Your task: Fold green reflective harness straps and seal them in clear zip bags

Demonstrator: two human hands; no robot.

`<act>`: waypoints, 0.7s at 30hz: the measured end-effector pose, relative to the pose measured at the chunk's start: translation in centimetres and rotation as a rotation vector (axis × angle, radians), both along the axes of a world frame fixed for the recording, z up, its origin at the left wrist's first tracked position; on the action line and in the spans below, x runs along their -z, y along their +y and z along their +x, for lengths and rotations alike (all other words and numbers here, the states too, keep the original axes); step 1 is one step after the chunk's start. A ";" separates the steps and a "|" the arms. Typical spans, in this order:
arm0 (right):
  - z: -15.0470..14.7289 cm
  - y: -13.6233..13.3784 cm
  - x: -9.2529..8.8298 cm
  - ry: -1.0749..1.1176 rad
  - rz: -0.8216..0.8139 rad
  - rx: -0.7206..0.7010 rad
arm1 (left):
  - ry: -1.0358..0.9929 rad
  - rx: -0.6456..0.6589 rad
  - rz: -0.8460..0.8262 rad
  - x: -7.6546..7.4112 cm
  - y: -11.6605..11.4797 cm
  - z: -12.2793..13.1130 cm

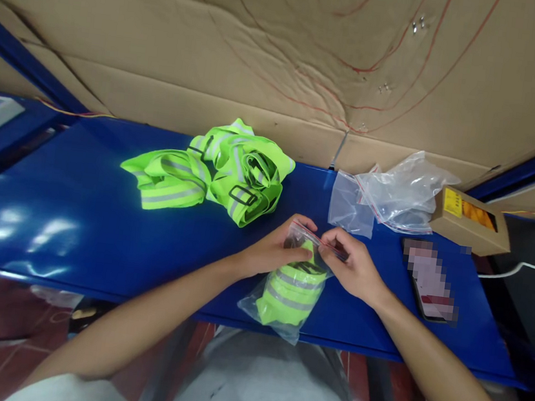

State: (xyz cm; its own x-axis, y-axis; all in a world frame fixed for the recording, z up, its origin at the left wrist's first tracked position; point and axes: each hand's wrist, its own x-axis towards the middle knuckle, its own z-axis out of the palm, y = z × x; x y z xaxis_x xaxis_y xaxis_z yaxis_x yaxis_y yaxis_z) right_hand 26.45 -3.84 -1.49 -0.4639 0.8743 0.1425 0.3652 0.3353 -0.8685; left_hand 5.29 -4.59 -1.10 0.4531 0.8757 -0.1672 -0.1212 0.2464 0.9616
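Observation:
A clear zip-lock bag (247, 303) with a folded neon-yellow reflective strap (291, 294) inside hangs over the table's front edge. My left hand (275, 252) grips the bag near its top on the left, its thumb lying across the plastic. At the right end of the bag's red-lined seal, my right hand (350, 263) pinches the plastic between thumb and bent fingers. Grey stripes run across the folded strap, and part of a black buckle shows under the plastic. Behind my hands lies a loose heap of reflective straps (232, 170) with black buckles.
Several empty clear bags (398, 194) lie at the back right, beside a small cardboard box (474, 219) with something orange inside. A phone (428, 279) rests on the blue table (76, 203) right of my hands. A cardboard panel (216, 64) stands along the back.

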 end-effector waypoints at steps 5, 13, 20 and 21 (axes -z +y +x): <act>-0.1 -0.1 0.0 -0.019 -0.022 -0.012 | -0.016 0.037 0.018 0.1 0.0 0.0; -0.3 -0.1 -0.3 0.002 -0.023 -0.003 | -0.006 0.088 0.030 0.3 0.0 0.1; -0.4 -0.2 -0.5 -0.019 -0.007 0.006 | -0.021 0.147 0.052 0.9 -0.1 0.1; -0.4 -0.3 -0.5 -0.019 -0.011 0.003 | -0.013 0.153 0.059 1.1 -0.1 0.1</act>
State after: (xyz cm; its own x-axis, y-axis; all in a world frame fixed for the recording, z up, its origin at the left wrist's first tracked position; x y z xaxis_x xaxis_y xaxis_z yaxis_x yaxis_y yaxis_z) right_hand 26.04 -4.10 -0.98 -0.4635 0.8774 0.1239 0.3832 0.3245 -0.8648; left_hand 5.39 -4.65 -2.16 0.5838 0.8042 -0.1113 -0.0988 0.2064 0.9735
